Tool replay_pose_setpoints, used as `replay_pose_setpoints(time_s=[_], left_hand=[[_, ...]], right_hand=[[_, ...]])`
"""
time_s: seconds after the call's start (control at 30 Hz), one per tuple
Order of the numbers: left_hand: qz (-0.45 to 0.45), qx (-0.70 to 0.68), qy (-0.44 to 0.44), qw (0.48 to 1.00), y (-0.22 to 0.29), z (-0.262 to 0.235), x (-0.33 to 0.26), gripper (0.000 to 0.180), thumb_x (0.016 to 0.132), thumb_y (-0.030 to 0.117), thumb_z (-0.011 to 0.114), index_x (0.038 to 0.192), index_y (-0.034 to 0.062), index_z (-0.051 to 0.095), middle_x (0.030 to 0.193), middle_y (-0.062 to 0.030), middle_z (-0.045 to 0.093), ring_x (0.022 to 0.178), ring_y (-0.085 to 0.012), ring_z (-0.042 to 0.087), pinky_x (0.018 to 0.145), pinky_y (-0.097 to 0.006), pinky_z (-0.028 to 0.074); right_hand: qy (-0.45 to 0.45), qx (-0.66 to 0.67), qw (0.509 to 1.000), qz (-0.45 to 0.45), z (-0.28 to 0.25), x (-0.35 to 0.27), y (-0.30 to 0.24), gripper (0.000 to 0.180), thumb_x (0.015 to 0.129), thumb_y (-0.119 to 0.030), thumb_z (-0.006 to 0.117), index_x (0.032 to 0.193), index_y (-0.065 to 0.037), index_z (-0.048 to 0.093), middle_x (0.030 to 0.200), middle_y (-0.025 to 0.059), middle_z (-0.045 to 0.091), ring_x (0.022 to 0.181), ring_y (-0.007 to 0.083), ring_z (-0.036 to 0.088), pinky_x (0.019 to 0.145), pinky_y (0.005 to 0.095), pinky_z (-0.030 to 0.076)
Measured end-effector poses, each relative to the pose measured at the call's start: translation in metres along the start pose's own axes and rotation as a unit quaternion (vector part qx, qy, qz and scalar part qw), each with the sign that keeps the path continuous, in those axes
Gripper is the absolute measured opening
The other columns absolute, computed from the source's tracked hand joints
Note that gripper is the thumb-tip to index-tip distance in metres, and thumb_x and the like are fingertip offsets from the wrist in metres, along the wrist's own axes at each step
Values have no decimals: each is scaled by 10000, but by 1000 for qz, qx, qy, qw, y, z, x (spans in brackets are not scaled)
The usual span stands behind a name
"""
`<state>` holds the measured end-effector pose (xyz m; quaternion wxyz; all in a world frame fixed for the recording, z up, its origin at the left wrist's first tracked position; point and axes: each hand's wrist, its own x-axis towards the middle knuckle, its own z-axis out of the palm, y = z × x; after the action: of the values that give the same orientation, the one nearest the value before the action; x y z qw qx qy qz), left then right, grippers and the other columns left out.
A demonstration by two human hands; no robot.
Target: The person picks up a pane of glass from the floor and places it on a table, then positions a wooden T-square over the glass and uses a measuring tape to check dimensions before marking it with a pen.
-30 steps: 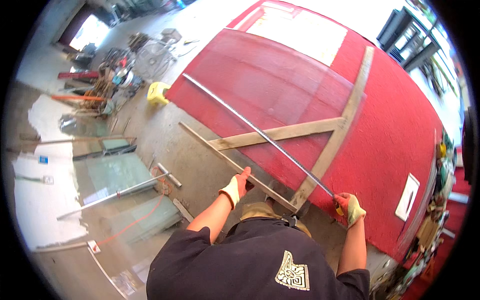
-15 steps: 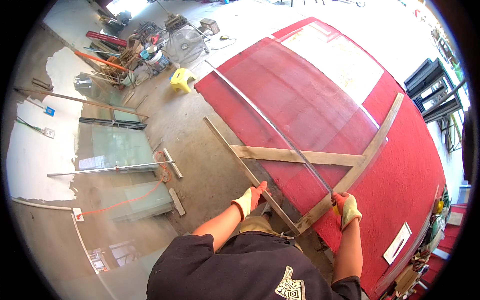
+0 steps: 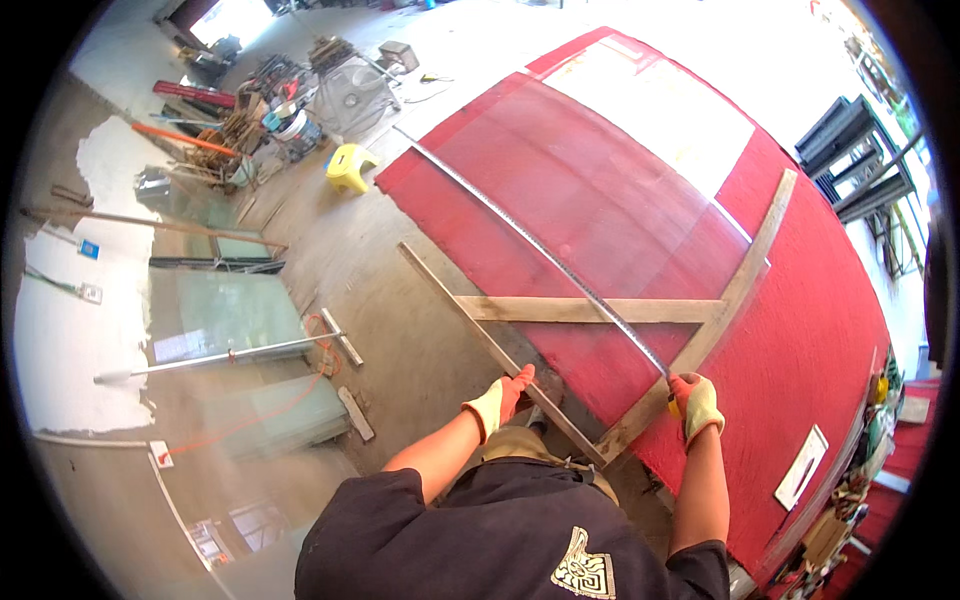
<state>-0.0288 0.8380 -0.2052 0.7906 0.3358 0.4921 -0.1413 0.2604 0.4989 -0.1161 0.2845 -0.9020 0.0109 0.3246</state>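
My gloved left hand (image 3: 500, 402) is closed around the left leg of a wooden A-shaped square (image 3: 600, 311), which has two legs joined near me and a crossbar. In my gloved right hand (image 3: 697, 405) is a tape measure, its yellow case (image 3: 674, 407) mostly hidden by the fingers. Its long metal blade (image 3: 527, 236) runs from there to the far left, over the crossbar and past the edge of the red table. Under the blade lies a large clear glass sheet (image 3: 560, 170) on the red-covered table (image 3: 825, 330). The square's right leg rests over the table.
A white plate with a slot (image 3: 802, 467) lies on the table's right side. A yellow stool (image 3: 349, 168) stands beyond the far left corner. Glass panes (image 3: 240, 305) and a metal T-shaped bar (image 3: 235, 355) are at the left. Black frames (image 3: 850, 160) stand far right.
My view has shifted slightly, so the scene sits a little differently. Both hands keep their holds on the square and the tape measure, and the blade stays stretched out.
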Motion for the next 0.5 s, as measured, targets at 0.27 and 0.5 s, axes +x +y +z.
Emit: replay_pose_setpoints(time_s=[0.27,0.5], left_hand=[[19,-147,-9,989,11,2,-11,495,1072,523,782,1227,55,739,1176,-84,746,1109,-283,707,1042,-472,588],[25,-179,35,983,34,12,-16,716,1054,526,796,1599,170,497,1547,-66,587,1421,-327,598,1166,-564,498]], right_hand=[[180,-176,965,-71,-24,-45,54,450,1037,-478,744,1131,-42,796,1091,242,791,1065,461,755,940,555,603],[193,-90,968,132,-41,-88,79,398,1028,-451,755,1194,-99,843,1152,214,819,1120,432,778,979,537,620]])
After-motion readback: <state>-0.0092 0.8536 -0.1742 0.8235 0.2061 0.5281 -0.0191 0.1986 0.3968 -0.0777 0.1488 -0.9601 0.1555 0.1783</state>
